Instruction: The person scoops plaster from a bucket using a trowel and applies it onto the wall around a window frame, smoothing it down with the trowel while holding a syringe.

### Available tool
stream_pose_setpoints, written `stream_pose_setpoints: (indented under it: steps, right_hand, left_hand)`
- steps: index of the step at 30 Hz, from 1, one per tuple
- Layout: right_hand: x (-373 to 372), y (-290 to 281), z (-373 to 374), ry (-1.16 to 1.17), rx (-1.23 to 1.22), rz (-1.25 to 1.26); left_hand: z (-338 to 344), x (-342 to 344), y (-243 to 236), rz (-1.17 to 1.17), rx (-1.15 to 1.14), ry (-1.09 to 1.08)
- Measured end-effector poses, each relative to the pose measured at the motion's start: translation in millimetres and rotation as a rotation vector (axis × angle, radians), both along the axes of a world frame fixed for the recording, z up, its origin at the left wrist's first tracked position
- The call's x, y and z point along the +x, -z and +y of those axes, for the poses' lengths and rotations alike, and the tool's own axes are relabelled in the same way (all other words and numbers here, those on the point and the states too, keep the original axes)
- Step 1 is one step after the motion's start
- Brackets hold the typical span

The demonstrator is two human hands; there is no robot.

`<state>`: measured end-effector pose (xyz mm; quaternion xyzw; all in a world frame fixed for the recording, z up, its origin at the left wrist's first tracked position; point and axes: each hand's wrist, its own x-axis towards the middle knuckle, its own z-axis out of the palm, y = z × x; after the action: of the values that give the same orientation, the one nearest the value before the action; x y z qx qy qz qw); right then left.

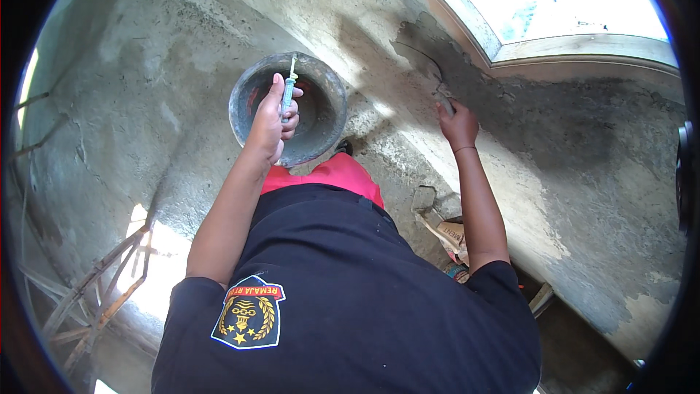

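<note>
My left hand [275, 120] is closed around the pale green handle of a hand tool [288, 95]. A thin, mortar-smeared metal shank rises from that handle; no wide blade shows. Beneath this hand stands a round dark bucket [334, 87], its inside partly covered by the hand. Against the wall, below the window, my right hand [459, 125] grips the grey handle of a trowel [443, 93]. The trowel's blade is hard to separate from the dark, damp-looking plaster patch [510, 113] around it.
A window frame [583, 49] borders the plaster at upper right. Thin sticks or canes [120, 270] lean at lower left. By my right elbow lie a brown paper sack [453, 233] and a piece of wood [432, 220]. Rough concrete floor [168, 51] spreads left of the bucket.
</note>
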<state>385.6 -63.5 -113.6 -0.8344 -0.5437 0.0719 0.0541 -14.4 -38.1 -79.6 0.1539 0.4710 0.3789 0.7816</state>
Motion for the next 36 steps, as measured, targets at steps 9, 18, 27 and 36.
stream_pose_setpoints:
  steps: [9, 18, 27, 36]
  right_hand:
    - [-23, -29, -49, 0.071, 0.041, 0.095]
    - [4, -3, 1, -0.007, -0.052, -0.026]
    - [-38, -52, -34, 0.009, -0.001, -0.031]
    - [-20, -33, 25, -0.019, -0.189, -0.109]
  left_hand:
    - [-7, -13, 5, -0.003, 0.007, -0.039]
    - [-6, 0, 5, 0.019, -0.002, 0.045]
    - [-7, -7, 7, 0.024, -0.005, -0.021]
    - [-2, 0, 4, 0.013, 0.008, 0.031]
